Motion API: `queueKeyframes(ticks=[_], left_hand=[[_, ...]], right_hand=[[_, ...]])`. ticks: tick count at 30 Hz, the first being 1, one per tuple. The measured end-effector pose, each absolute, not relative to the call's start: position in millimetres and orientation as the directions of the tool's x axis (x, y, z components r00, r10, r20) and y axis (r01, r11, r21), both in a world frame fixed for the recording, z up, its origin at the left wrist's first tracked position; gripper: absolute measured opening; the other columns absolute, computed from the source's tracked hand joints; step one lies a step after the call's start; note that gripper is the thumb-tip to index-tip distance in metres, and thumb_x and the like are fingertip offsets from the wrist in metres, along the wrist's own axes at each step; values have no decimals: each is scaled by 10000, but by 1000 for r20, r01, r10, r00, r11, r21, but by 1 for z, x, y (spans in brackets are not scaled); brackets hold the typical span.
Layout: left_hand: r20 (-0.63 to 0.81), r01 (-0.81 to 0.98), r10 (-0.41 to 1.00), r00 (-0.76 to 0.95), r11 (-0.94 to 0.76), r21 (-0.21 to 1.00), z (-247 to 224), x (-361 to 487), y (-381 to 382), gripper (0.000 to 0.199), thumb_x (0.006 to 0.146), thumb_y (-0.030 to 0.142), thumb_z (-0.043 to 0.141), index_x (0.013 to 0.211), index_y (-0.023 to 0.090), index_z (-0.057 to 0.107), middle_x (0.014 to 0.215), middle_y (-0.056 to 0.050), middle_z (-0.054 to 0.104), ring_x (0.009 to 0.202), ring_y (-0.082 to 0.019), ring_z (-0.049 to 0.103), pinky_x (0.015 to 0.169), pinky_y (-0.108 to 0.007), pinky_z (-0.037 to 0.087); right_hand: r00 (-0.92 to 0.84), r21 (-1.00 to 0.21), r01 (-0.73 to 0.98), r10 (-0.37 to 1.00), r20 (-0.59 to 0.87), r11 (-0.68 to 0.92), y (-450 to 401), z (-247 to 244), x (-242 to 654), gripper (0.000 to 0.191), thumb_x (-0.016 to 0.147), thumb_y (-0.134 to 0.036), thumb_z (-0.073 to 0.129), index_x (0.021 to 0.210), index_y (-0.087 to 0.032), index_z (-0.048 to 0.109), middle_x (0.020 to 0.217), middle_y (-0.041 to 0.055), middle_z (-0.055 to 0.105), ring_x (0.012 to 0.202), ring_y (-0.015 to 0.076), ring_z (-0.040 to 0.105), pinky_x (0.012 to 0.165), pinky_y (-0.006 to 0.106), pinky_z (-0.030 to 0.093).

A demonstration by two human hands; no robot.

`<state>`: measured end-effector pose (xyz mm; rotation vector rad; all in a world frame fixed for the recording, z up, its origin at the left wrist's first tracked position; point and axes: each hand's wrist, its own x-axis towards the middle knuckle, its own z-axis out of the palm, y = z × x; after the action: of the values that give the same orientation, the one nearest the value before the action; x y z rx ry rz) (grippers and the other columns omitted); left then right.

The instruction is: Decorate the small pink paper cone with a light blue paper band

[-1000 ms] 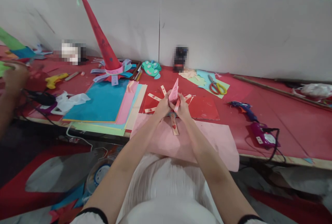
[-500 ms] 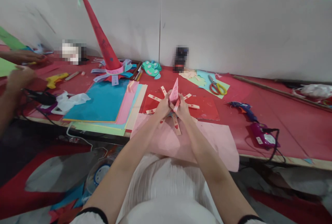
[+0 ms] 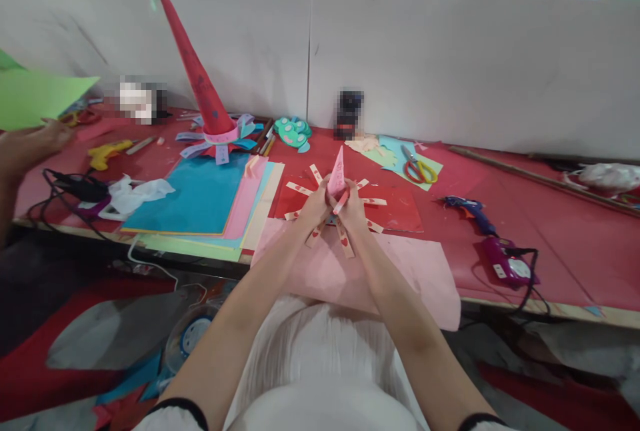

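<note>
Left hand and right hand got a snug grip round this pink cone, heart-marked strips fanned below.

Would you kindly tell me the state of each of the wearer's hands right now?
Left hand: closed, holding the pink cone near its base.
Right hand: closed, holding the same cone from the opposite side.
</note>
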<state>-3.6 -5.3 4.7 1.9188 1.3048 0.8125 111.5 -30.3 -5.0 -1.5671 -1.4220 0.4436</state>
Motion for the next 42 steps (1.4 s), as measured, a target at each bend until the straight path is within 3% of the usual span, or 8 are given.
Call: queueKeyframes(ticks=[4, 12, 26, 35, 42], left_hand=[[117, 499, 933, 340, -285, 819, 5, -5, -6, 766, 676, 86, 532, 1396, 221, 309, 1026, -73, 649, 859, -205, 613, 746, -289, 463], [80, 543, 939, 335, -262, 798, 10, -4, -8, 810, 652, 61, 510, 1413, 217, 283, 1008, -74, 652, 856, -208, 614, 733, -289, 465], [123, 544, 939, 320, -288, 788, -1, -3, -2, 693, 746, 168, 516, 1403, 248, 312, 929, -46, 637, 828, -197, 596, 739, -289, 456], [194, 498, 905, 378, -375, 782, 9, -4, -7, 737, 690, 67, 496, 1393, 220, 334, 1183, -66, 609, 1007, -215, 582, 830, -291, 465], [228, 460, 886, 403, -412, 787, 8, -7, -7, 688, 699, 93, 522, 1363, 196, 376, 1214, -83, 604, 1070, -239, 584, 898, -344, 470]], right_hand=[[283, -804, 581, 895, 344, 125, -30, -7, 113, 575, 749, -497, 568, 1221, -193, 443, 1058, 148, 641, 863, 277, 644, 702, 379, 496], [265, -780, 613, 898, 351, 123, -32, -3, 113, 548, 765, -466, 550, 1224, -184, 445, 1045, 146, 645, 799, 259, 646, 673, 357, 487], [249, -786, 596, 891, 378, 167, -32, -4, 112, 486, 803, -446, 502, 1233, -224, 445, 1020, 108, 646, 781, 237, 646, 667, 347, 488], [250, -825, 551, 920, 303, 122, -29, -7, 114, 561, 739, -455, 579, 1224, -208, 441, 1012, 113, 651, 832, 262, 636, 701, 376, 484], [333, -880, 449, 885, 326, 155, -29, -7, 113, 515, 712, -421, 625, 1156, -201, 482, 1011, 94, 648, 844, 229, 623, 720, 346, 486]])
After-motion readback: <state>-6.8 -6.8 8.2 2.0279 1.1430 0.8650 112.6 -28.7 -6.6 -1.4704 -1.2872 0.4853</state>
